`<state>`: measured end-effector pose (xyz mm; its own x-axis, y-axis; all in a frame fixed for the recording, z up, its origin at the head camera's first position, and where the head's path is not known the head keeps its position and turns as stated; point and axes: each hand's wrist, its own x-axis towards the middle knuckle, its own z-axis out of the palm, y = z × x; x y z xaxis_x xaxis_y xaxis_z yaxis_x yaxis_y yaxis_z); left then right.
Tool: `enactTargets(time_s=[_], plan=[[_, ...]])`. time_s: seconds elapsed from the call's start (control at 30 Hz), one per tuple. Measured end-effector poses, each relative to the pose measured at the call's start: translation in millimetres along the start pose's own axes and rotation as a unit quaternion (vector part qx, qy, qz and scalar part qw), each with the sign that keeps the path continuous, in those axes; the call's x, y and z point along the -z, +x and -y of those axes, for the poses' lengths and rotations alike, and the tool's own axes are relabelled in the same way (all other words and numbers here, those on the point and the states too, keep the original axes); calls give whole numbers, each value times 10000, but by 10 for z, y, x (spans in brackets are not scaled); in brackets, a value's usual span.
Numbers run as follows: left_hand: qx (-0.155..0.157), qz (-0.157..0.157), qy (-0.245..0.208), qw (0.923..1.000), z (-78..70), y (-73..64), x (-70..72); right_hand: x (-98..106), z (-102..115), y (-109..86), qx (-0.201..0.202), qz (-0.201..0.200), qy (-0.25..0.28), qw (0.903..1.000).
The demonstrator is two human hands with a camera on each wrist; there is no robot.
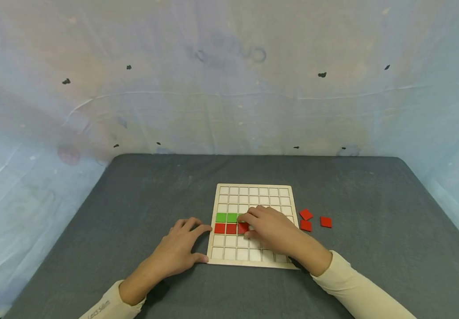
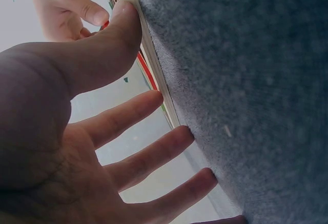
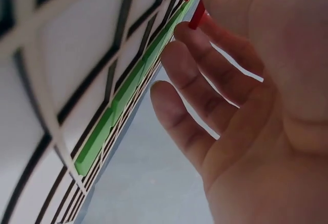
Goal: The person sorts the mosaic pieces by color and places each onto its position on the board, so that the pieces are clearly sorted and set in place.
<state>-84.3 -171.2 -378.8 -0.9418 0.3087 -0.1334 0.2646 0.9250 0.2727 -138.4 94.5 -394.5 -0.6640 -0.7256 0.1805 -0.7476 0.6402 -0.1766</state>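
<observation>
A wooden grid board (image 1: 254, 264) lies on the table with square tiles in some of its cells. My right hand (image 1: 271, 226) is over the board and pinches a red square tile (image 3: 197, 15) between thumb and fingers. In the head view that tile appears at the third cell of a row, beside two seated red tiles (image 1: 225, 228). Directly above them runs a row of green tiles (image 1: 226, 217), partly hidden by the right hand; the right wrist view shows several. My left hand (image 1: 179, 246) rests at the board's left edge, thumb and forefinger touching it, fingers spread.
Three loose red tiles (image 1: 325, 222) lie on the dark grey table (image 1: 372, 248) just right of the board. A pale cloth wall (image 1: 229, 110) with small black marks rises behind the table and along both sides.
</observation>
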Motion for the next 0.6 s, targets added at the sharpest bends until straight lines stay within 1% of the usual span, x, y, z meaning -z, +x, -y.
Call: enactTargets(time_s=[0.17, 0.37, 0.6], plan=[[16, -3, 15, 10000, 1, 4, -2, -16, 30, 25, 6, -69, -178, 9998], [66, 50, 49, 10000, 0, 6, -5, -15, 48, 41, 15, -140, -262, 9996], [61, 41, 48, 10000, -2, 4, -3, -12, 60, 45, -179, -58, -233, 9996]])
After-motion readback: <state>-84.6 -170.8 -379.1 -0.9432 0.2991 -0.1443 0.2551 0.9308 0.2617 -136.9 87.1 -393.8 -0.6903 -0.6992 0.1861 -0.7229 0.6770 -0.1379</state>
